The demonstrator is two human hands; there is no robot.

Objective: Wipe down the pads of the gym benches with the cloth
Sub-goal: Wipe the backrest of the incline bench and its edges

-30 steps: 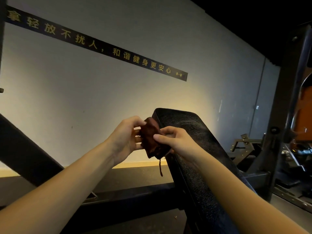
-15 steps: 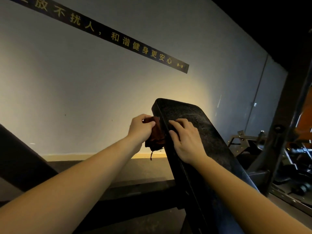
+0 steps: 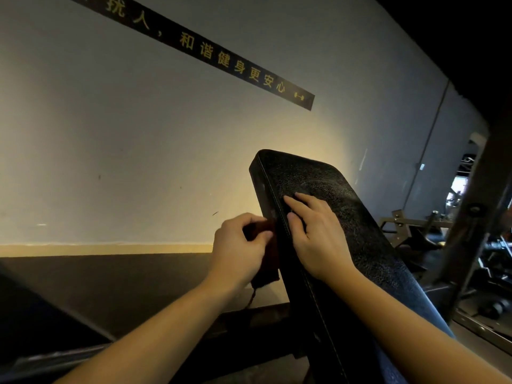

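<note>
A black inclined bench pad [image 3: 357, 234] rises from lower right toward the centre of the head view, its textured face dusty. My left hand [image 3: 239, 249] grips a dark brown cloth [image 3: 267, 268] and holds it against the pad's left side edge; a loose thread hangs below the cloth. My right hand [image 3: 315, 234] rests flat on the pad's face near the left seam, fingers spread and straight, holding nothing.
A pale wall with a black banner of yellow characters [image 3: 238, 62] stands behind the bench. A dark steel frame beam [image 3: 55, 322] crosses the lower left. A dark upright post [image 3: 471, 236] and gym equipment [image 3: 487, 259] crowd the right side.
My right hand let go of the cloth and settled flat on the pad's face. My left hand carried the cloth down along the pad's left side edge.
</note>
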